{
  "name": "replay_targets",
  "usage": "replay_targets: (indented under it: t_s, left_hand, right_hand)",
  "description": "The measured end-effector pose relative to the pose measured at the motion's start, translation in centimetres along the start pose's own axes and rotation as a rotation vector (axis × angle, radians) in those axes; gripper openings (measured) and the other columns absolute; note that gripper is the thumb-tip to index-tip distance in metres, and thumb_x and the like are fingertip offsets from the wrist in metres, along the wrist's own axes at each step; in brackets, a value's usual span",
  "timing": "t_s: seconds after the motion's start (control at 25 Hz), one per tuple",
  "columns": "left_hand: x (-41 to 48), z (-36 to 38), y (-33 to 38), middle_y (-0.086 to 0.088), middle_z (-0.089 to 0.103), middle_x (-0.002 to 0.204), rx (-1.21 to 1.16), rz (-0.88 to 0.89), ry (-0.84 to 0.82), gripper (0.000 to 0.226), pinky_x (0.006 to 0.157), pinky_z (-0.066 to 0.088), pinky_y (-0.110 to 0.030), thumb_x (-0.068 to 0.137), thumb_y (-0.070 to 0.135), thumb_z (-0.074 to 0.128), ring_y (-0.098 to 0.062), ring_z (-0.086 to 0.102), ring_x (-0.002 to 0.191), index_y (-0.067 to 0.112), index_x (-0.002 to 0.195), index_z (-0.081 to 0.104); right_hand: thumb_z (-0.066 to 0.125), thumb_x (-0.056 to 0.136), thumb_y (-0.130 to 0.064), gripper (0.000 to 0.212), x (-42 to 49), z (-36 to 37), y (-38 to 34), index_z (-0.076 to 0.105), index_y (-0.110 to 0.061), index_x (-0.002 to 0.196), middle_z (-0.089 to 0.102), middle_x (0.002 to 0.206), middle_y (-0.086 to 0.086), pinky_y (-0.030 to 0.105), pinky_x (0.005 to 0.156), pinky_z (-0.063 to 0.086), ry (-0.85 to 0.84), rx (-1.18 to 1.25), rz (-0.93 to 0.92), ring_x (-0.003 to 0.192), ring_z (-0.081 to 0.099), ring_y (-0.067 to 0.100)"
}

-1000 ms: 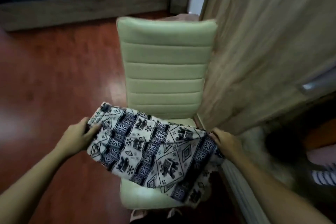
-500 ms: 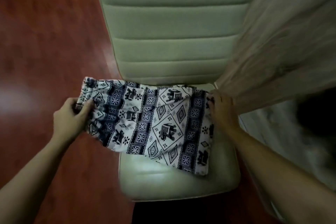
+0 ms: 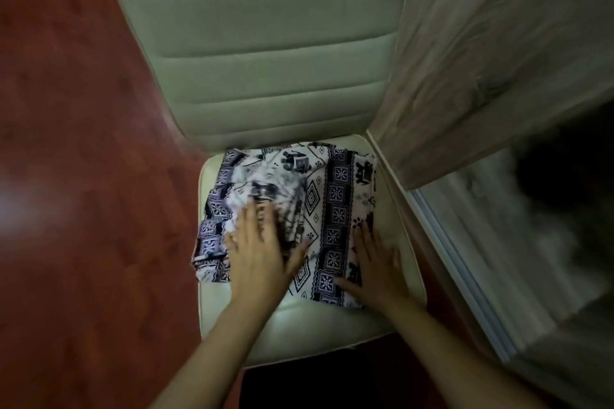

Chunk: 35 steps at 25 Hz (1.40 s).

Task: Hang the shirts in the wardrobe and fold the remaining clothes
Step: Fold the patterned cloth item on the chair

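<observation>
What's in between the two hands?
In the head view, only the patterned garment on the chair seat lies between left hand and right hand.

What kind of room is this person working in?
Probably a bedroom or dressing area at home: a padded chair stands on a red-brown wood floor beside what looks like a wood-grain wardrobe door, with a folded patterned garment on its seat.

Patterned garment, white with dark print, lies folded on cream chair seat. Left hand flat on its left half, fingers straight, motion-blurred. Right hand flat on its right edge. Red-brown wood floor at left, wardrobe door at right.
</observation>
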<state>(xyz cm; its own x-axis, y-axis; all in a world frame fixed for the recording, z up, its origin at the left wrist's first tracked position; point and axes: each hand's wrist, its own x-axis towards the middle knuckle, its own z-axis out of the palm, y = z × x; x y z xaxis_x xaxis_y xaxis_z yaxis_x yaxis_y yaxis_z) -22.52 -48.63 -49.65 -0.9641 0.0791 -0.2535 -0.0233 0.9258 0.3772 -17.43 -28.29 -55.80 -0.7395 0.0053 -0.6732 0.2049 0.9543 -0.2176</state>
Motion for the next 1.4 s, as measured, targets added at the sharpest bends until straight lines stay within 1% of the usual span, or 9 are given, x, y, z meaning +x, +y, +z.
replay_targets:
  t_s: [0.2, 0.36, 0.48, 0.56, 0.72, 0.84, 0.96, 1.16, 1.4]
  left_hand:
    - [0.9, 6.4, -1.3, -0.008, 0.022, 0.152, 0.324, 0.295, -0.161, 0.065, 0.107, 0.025, -0.053, 0.091, 0.049, 0.031, -0.026, 0.023, 0.140, 0.011, 0.144, 0.038]
    - [2.0, 7.3, -3.4, 0.001, -0.025, 0.152, 0.291, 0.184, -0.218, 0.058, 0.118, 0.001, -0.048, 0.101, 0.039, 0.017, -0.025, -0.022, 0.140, 0.020, 0.149, -0.009]
    - [2.0, 6.4, -2.4, 0.002, -0.038, 0.146, 0.295, 0.193, -0.287, 0.059, 0.119, 0.002, -0.051, 0.099, 0.045, 0.008, -0.025, -0.031, 0.137, 0.021, 0.147, -0.017]
    - [2.5, 4.4, -1.9, 0.004, -0.024, 0.153, 0.214, 0.229, -0.286, 0.066, 0.119, 0.002, -0.048, 0.093, 0.058, 0.007, -0.021, -0.019, 0.143, 0.024, 0.149, -0.005]
    - [6.2, 0.0, -5.3, -0.011, 0.044, 0.143, -0.051, -0.026, 0.191, 0.054, 0.104, 0.035, -0.050, 0.090, 0.045, 0.051, -0.033, 0.043, 0.128, 0.013, 0.133, 0.047]
    - [9.5, -1.5, -9.8, -0.017, 0.055, 0.124, -0.344, -0.510, -0.125, 0.086, 0.095, 0.047, -0.051, 0.063, 0.068, 0.071, -0.037, 0.054, 0.112, 0.016, 0.127, 0.049]
    - [10.7, -3.3, -10.7, -0.016, 0.062, 0.114, -0.542, -0.556, -0.375, 0.071, 0.067, 0.054, -0.032, 0.072, 0.038, 0.079, -0.024, 0.065, 0.083, 0.006, 0.128, 0.048]
    - [10.0, -5.4, -9.2, -0.015, 0.060, 0.124, -0.640, -0.408, -0.319, 0.067, 0.092, 0.050, -0.043, 0.072, 0.015, 0.078, -0.028, 0.063, 0.100, 0.004, 0.131, 0.048]
    - [5.9, -5.6, 2.2, -0.018, 0.053, 0.117, 0.089, 0.197, 0.049, 0.057, 0.073, 0.044, -0.043, 0.085, 0.014, 0.061, -0.038, 0.053, 0.105, 0.013, 0.139, 0.042]
  right_hand:
    - [0.041, 0.077, -0.076, 0.110, 0.1, 0.2, 0.0, -0.031, -0.022, 0.139, -0.042, 0.143, -0.004, 0.050, 0.113, -0.010, 0.016, -0.039, -0.019, 0.133, -0.034, 0.016]
    - [0.041, 0.075, -0.078, 0.112, 0.0, -0.4, 0.0, -0.032, -0.022, 0.139, -0.044, 0.142, -0.003, 0.047, 0.110, -0.013, -0.010, -0.055, -0.008, 0.131, -0.036, 0.015]
    - [0.042, 0.074, -0.078, 0.114, 0.1, -0.7, -0.3, -0.035, -0.021, 0.137, -0.045, 0.141, -0.002, 0.048, 0.110, -0.013, -0.029, -0.047, -0.011, 0.131, -0.037, 0.017]
    - [0.042, 0.074, -0.078, 0.114, 0.2, -0.7, -0.3, -0.037, -0.021, 0.134, -0.046, 0.141, -0.002, 0.051, 0.112, -0.010, -0.048, -0.041, -0.009, 0.131, -0.037, 0.018]
    - [0.042, 0.075, -0.077, 0.114, 0.4, -0.9, -0.7, -0.039, -0.020, 0.131, -0.046, 0.140, -0.001, 0.052, 0.113, -0.009, -0.063, -0.044, -0.010, 0.132, -0.037, 0.020]
    - [0.018, 0.066, -0.088, 0.110, 0.5, -0.4, -0.9, -0.044, -0.021, 0.128, -0.050, 0.136, 0.001, 0.047, 0.110, -0.016, -0.053, -0.104, -0.023, 0.130, -0.042, 0.022]
    - [-0.030, 0.034, -0.089, 0.113, 0.7, 0.6, -0.7, -0.048, -0.019, 0.122, -0.055, 0.130, 0.003, 0.038, 0.100, -0.035, -0.025, -0.169, -0.042, 0.117, -0.058, 0.018]
    - [-0.033, 0.036, -0.086, 0.113, 0.9, 1.2, -0.5, -0.045, -0.018, 0.126, -0.054, 0.132, 0.003, 0.033, 0.102, -0.033, 0.011, -0.145, -0.073, 0.124, -0.052, 0.020]
    - [-0.009, 0.065, -0.085, 0.102, 0.5, 0.4, 1.4, -0.020, -0.020, 0.144, -0.027, 0.151, -0.002, 0.032, 0.113, -0.010, 0.024, 0.120, -0.220, 0.141, -0.024, 0.015]
